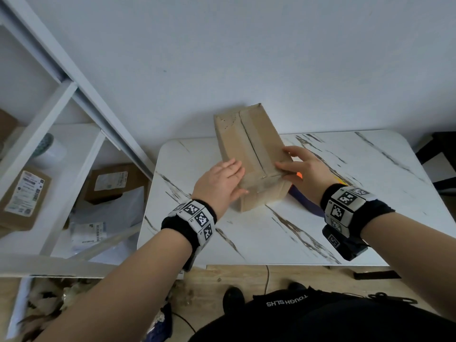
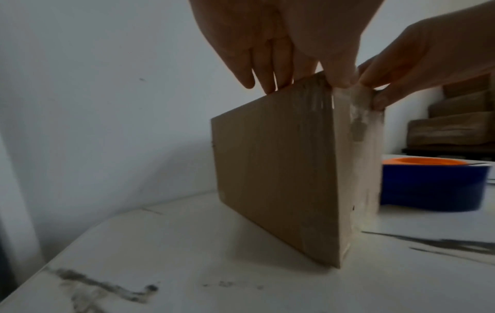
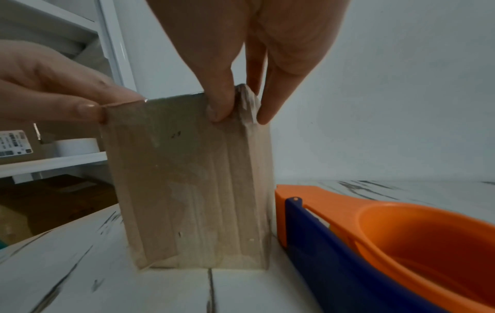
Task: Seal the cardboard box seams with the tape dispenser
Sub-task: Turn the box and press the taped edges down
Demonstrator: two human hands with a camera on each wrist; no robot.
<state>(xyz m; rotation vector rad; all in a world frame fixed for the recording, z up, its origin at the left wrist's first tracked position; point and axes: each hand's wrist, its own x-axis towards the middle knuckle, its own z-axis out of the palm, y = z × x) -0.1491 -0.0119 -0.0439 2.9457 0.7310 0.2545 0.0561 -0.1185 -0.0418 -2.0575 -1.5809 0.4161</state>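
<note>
A tall brown cardboard box (image 1: 251,154) stands on the white marble-patterned table (image 1: 271,238), with clear tape along its top seam and down its near face (image 3: 187,180). My left hand (image 1: 219,183) lies on the near left corner, fingers straight on top and thumb (image 3: 80,105) at the edge. My right hand (image 1: 301,166) presses the near right corner, thumb on the near face, fingers down the right side, with a crinkled bit of tape (image 3: 247,101) between them. The orange and blue tape dispenser (image 3: 375,243) lies on the table right of the box, mostly hidden under my right hand in the head view.
White shelving (image 1: 61,95) stands to the left with labelled parcels (image 1: 24,196) and a tape roll (image 1: 49,149). A wall runs close behind the box. A dark piece of furniture (image 1: 441,156) sits past the table's right edge. Stacked cardboard (image 2: 455,122) lies beyond the dispenser.
</note>
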